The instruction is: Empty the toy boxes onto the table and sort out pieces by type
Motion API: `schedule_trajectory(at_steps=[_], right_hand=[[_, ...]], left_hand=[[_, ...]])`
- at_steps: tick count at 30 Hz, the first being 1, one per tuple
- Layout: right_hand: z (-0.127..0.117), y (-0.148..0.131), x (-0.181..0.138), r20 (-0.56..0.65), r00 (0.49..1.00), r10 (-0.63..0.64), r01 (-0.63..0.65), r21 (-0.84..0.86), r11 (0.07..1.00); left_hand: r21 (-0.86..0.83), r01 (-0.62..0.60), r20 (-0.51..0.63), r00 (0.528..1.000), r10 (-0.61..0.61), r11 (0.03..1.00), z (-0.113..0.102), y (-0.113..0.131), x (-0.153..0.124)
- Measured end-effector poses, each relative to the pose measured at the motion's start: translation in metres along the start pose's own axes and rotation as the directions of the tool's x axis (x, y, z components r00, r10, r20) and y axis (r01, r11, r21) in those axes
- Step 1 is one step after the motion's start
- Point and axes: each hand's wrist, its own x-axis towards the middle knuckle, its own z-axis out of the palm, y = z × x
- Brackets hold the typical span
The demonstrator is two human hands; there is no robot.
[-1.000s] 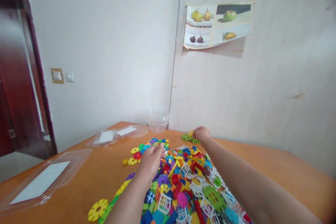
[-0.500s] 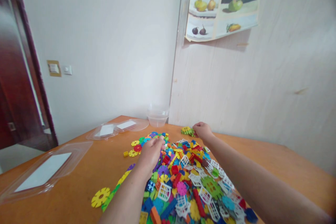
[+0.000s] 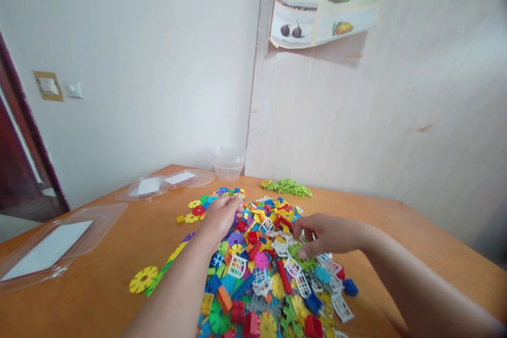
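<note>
A big heap of mixed plastic building pieces spreads over the orange-brown table. My left hand rests at the heap's left side, fingers curled together; whatever they hold, if anything, is hidden. Over the right part of the heap hovers my right hand, thumb and fingers apart, just above a green notched square piece. White lattice pieces lie close around it. At the back, beyond my right hand, there is a separate pile of light-green notched pieces with yellow at its left end.
Flower-shaped discs lie left of the heap. Clear plastic bowls stand nested against the wall. Transparent lids with white labels lie along the table's left side. A fruit picture sheet hangs on the wall.
My right hand has come back from the far pile to the heap and its fingers have spread. The light-green pile now shows fully. My view has turned slightly right and down.
</note>
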Motion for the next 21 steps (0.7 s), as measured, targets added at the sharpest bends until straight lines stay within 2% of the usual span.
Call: schedule_trajectory(at_steps=[5, 11, 14, 17, 21], right_hand=[[0.005, -0.004, -0.005, 0.027, 1.000, -0.002, 0.007, -0.157, 0.988], [0.014, -0.006, 0.007, -0.057, 0.997, -0.047, 0.038, -0.148, 0.988], [0.015, -0.003, 0.014, -0.115, 0.992, -0.058, 0.053, -0.052, 0.997], [0.017, -0.003, 0.021, -0.191, 0.980, -0.048, 0.072, 0.118, 0.990], [0.023, -0.013, 0.031, -0.309, 0.951, 0.001, 0.119, 0.370, 0.921]], left_hand=[[-0.035, -0.034, 0.068, 0.997, 0.036, 0.999, 0.001, 0.003, -0.002], [-0.025, -0.046, 0.122, 0.991, 0.049, 0.999, 0.001, 0.005, -0.005], [0.028, -0.074, 0.135, 0.988, 0.069, 0.997, 0.001, 0.008, -0.007], [0.072, -0.118, 0.169, 0.980, 0.104, 0.990, 0.001, 0.010, -0.007], [0.062, -0.181, 0.223, 0.961, 0.163, 0.982, 0.001, 0.015, -0.009]])
